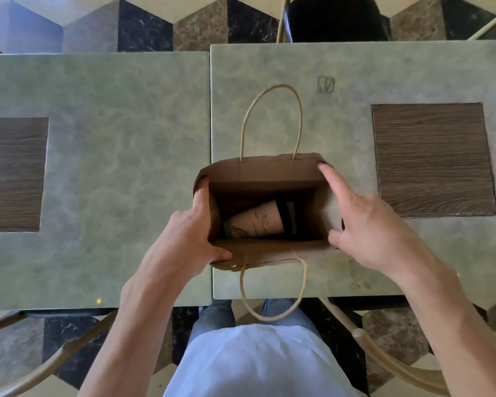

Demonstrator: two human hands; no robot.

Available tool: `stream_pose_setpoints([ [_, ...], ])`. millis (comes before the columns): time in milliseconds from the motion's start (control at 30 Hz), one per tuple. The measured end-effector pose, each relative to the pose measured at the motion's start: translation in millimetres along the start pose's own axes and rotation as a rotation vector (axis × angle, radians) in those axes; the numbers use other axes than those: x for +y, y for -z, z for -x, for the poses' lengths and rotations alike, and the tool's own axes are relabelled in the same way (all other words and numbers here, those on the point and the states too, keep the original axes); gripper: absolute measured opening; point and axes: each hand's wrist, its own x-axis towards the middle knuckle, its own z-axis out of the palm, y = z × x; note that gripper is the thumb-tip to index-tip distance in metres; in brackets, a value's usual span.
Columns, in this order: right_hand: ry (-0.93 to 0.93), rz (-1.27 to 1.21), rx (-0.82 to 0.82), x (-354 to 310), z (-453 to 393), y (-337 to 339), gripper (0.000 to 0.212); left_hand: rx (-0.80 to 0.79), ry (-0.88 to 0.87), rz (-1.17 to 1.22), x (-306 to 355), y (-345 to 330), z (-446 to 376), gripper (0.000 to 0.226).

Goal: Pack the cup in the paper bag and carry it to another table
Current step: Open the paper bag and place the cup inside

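Note:
A brown paper bag [265, 170] stands open on the right-hand table, near its left edge, with one twisted handle lying away from me and one hanging over the near edge. Inside, a brown paper cup [255, 222] with a black lid lies on its side at the bottom. My left hand [195, 227] holds the bag's left rim, thumb along the side and fingers curled round the near corner. My right hand [364, 222] is spread on the right rim, the forefinger touching the far right corner and the thumb at the near right corner.
Two green marbled tables [98, 167] stand side by side with a narrow seam between them, each with a dark wood inlay [433, 160]. A black chair [335, 18] stands at the far side. Curved chair arms [384, 356] flank me over a patterned stone floor.

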Motion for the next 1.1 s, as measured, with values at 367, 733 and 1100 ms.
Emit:
stream_pose_setpoints([
  [367, -0.010, -0.076, 0.000, 7.4, 6.2, -1.6, 0.108, 0.013, 0.011, 0.035, -1.9, -9.3, 2.1, 0.125],
  [733, 0.155, -0.118, -0.154, -25.0, 20.8, 33.1, 0.054, -0.012, 0.019, 0.046, 1.6, -11.3, 3.9, 0.125],
  [1100, 0.201, 0.285, -0.522, -89.5, -84.5, -45.6, 0.038, -0.048, 0.021, 0.064, 10.2, -6.4, 2.6, 0.125],
])
